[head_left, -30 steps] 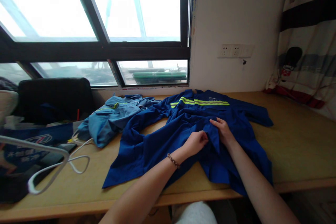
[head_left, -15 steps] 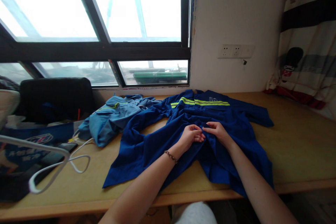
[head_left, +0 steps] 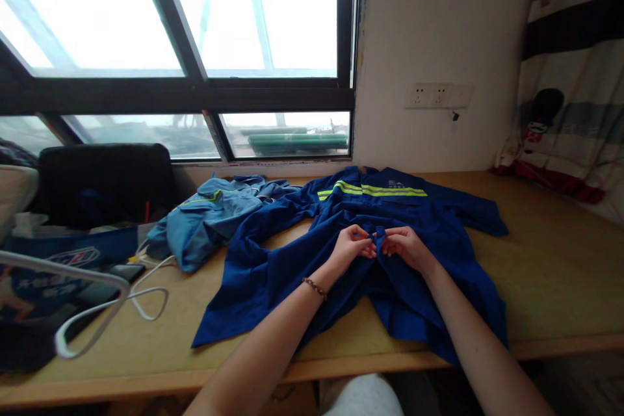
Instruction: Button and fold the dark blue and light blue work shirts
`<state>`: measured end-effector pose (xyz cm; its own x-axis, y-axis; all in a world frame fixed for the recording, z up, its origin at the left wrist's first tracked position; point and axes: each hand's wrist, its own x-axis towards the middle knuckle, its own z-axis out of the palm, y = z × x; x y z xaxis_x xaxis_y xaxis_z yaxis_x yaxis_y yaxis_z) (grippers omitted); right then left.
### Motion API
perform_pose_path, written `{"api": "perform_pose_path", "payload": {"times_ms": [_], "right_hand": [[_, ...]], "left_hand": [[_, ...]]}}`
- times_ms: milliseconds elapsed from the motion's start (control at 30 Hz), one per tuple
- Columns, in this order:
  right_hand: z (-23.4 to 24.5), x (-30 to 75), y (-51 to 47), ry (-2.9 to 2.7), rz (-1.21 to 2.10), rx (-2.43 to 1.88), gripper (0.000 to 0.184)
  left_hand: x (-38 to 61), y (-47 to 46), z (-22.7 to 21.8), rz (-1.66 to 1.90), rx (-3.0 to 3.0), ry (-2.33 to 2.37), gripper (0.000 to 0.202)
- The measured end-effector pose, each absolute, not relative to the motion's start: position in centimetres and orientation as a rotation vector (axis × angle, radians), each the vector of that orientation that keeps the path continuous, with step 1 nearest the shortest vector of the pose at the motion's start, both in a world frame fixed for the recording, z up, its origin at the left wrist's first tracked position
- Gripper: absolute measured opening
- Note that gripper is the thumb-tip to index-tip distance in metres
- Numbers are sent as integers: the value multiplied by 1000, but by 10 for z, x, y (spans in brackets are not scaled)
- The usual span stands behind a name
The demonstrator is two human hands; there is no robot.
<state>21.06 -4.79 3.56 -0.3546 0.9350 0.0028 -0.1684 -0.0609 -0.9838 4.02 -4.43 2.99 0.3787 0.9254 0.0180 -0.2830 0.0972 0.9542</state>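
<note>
A dark blue work jacket with a yellow and silver reflective stripe across its chest lies spread on the wooden table. My left hand pinches the jacket's front edge near the middle. Close beside it, my right hand grips the opposite front edge, with a small fold of cloth raised between the two hands. Whether a button or other fastener is there, I cannot make out. Below the hands the two front panels part, and the table shows between them.
A light blue garment lies crumpled to the left, touching the jacket's sleeve. A white cable or bent tube, a printed bag and a black chair back are at far left. Behind are a window and wall sockets.
The fingers of both hands have shifted on the cloth, and a fold of the jacket front now stands up between them. The rest of the jacket lies as before.
</note>
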Motion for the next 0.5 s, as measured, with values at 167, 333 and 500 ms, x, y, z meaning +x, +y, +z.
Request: {"api": "perform_pose_path", "payload": {"times_ms": [167,333,500], "right_hand": [[31,207,-47,-1350,1502,-1021,29],[23,205,-43,-1414,1349,-1111,28],[21,203,-41,-1577,1200,-1100,20]], "left_hand": [[41,-45,29,1046,1132,768,26],[45,-47,22,1130,1260,821,20],[49,-45,13,1121,1348,931,29]]}}
